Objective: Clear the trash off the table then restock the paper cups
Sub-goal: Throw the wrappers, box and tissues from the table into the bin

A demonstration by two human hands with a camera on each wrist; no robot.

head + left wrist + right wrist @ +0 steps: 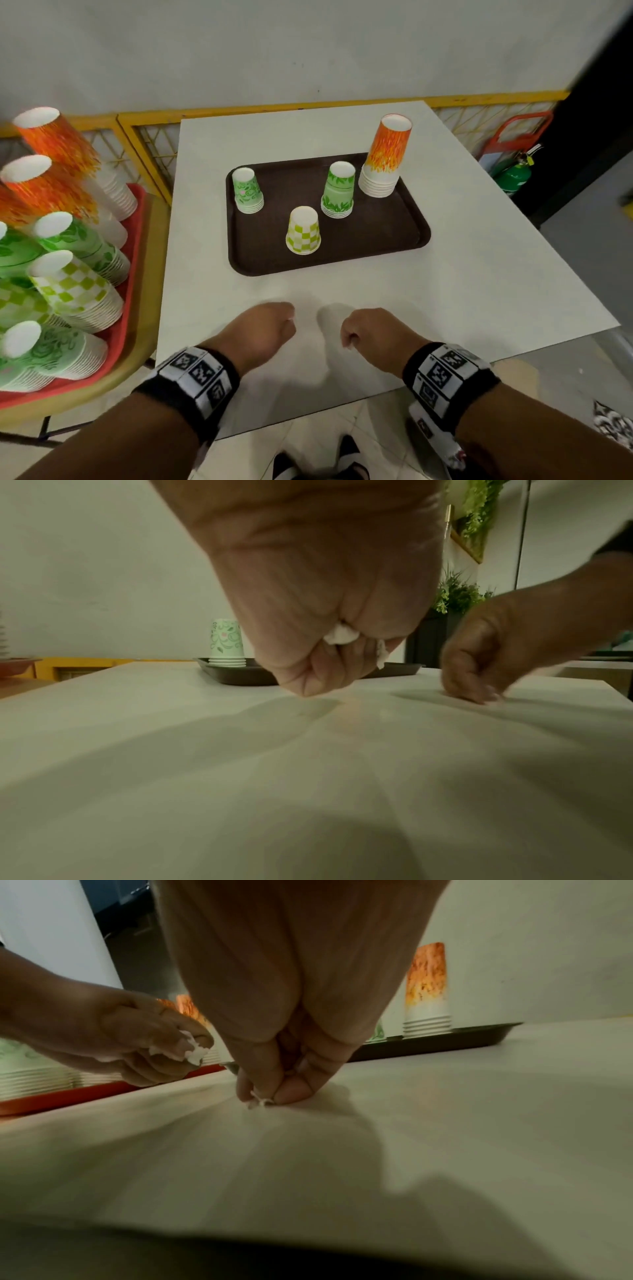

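My left hand hovers just above the near part of the white table, fist curled round crumpled white paper scraps, which also show between its fingers as scraps in the right wrist view. My right hand is beside it with its fingertips down on the table, pinching a small white paper scrap. Further back lies a dark brown tray with upside-down cup stacks: orange, leafy green, pale floral green and a checkered one.
A red tray on a tan side stand at the left holds several tall stacks of orange, green and checkered cups. A yellow mesh rail runs behind the table. A green extinguisher stands at the far right. My shoes are below the table edge.
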